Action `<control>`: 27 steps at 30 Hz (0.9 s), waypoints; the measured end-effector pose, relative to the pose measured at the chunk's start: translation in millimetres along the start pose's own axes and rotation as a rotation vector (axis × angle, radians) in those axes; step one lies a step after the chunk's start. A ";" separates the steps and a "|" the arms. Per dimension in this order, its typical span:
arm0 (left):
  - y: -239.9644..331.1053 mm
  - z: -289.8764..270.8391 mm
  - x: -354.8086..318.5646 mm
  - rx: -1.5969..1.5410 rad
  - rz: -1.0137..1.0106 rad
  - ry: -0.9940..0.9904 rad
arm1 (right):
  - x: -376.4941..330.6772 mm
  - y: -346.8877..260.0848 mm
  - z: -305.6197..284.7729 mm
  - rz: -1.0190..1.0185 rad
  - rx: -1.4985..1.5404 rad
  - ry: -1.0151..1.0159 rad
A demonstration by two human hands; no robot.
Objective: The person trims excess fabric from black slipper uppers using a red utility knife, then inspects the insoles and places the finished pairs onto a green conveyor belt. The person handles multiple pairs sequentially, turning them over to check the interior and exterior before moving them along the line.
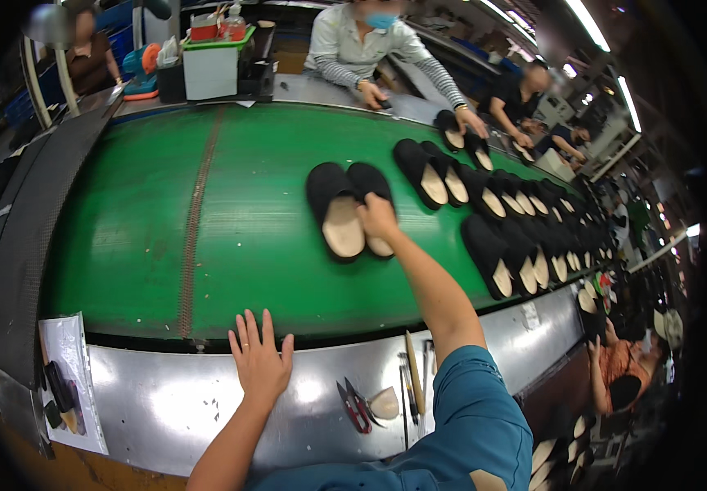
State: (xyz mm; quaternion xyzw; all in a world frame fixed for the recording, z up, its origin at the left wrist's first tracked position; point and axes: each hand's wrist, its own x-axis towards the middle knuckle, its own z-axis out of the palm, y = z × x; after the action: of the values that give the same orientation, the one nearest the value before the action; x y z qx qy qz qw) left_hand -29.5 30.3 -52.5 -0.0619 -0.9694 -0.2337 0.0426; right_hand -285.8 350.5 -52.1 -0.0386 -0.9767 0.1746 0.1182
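A pair of black slippers with beige insoles lies side by side on the green conveyor belt (149, 221). My right hand (377, 217) reaches out over the belt and rests on the right slipper (374, 192) of the pair, fingers curled at its opening. The left slipper (335, 211) lies untouched beside it. My left hand (260, 362) lies flat, fingers spread, on the metal ledge (165, 401) at the belt's near edge, holding nothing.
More black slipper pairs (517, 221) line the belt to the right. A person in a striped top (370, 49) across the belt touches a slipper. Red scissors (353, 405), a cutting tool and sticks lie on the ledge. A white box (210, 69) stands at the far side.
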 end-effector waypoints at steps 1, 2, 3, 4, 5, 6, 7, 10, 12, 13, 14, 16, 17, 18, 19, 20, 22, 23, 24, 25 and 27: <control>2.2 0.2 0.2 -0.022 0.019 0.048 | -18.8 -10.2 -7.6 0.007 0.119 -0.005; 2.1 1.6 0.2 -0.103 0.055 0.087 | -38.3 -19.3 -13.7 0.012 0.241 -0.014; -4.3 0.1 -0.7 -0.173 0.060 0.140 | -56.0 -53.1 -29.1 0.013 0.263 -0.005; -9.0 0.8 -1.6 -0.238 0.067 0.182 | -77.0 -81.6 -46.9 0.024 0.289 -0.001; -12.5 -1.3 -1.2 -0.332 0.085 0.227 | -92.9 -94.6 -53.2 -0.007 0.379 0.056; -17.7 -1.4 -2.4 -0.420 0.092 0.260 | -109.9 -107.8 -60.4 0.028 0.530 0.069; -25.8 -2.6 -14.5 -0.505 0.100 0.288 | -124.7 -114.4 -66.0 0.047 0.601 0.089; -57.3 -39.3 -63.2 -0.601 0.089 0.421 | -177.2 -163.9 -110.3 0.101 0.807 0.175; -91.9 -69.6 -115.3 -0.602 0.005 0.538 | -213.4 -179.4 -140.5 0.137 0.756 0.258; -114.6 -81.0 -143.5 -0.712 -0.143 0.650 | -230.7 -193.8 -156.3 0.188 0.763 0.263; -137.0 -92.4 -171.6 -0.832 -0.280 0.778 | -244.7 -203.1 -166.0 0.240 0.772 0.269; -212.2 -110.8 -220.0 -0.468 -0.526 1.049 | -265.3 -201.7 -175.5 0.232 0.775 0.325; -251.2 -114.0 -246.4 -0.350 -0.652 1.077 | -272.9 -202.5 -179.5 0.236 0.742 0.335; -280.0 -113.0 -267.4 -0.470 -0.901 1.223 | -277.8 -205.6 -178.9 0.228 0.718 0.333; -324.5 -98.5 -293.7 -0.602 -1.077 1.313 | -279.5 -208.8 -177.1 0.201 0.674 0.378; -342.5 -90.7 -305.1 -0.832 -1.213 1.250 | -281.4 -209.7 -175.7 0.177 0.629 0.404; -369.7 -69.7 -309.3 -1.215 -1.360 1.102 | -288.7 -200.8 -174.5 0.162 0.523 0.461; -385.4 -54.0 -309.1 -1.374 -1.372 1.052 | -293.5 -199.2 -175.1 0.190 0.550 0.473; -398.1 -38.2 -304.2 -1.536 -1.386 0.987 | -298.2 -194.8 -177.4 0.213 0.536 0.484; -414.0 -23.9 -297.3 -1.558 -1.406 0.954 | -303.3 -190.4 -179.9 0.237 0.522 0.497; -451.1 3.1 -286.3 -1.604 -1.447 0.911 | -310.3 -184.8 -183.7 0.267 0.512 0.515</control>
State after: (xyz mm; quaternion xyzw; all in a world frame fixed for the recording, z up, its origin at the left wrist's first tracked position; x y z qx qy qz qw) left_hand 190.3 -395.3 -289.1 0.5842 -0.2489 -0.7482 0.1919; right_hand 53.4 202.3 112.5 -0.1772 -0.8263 0.4112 0.3416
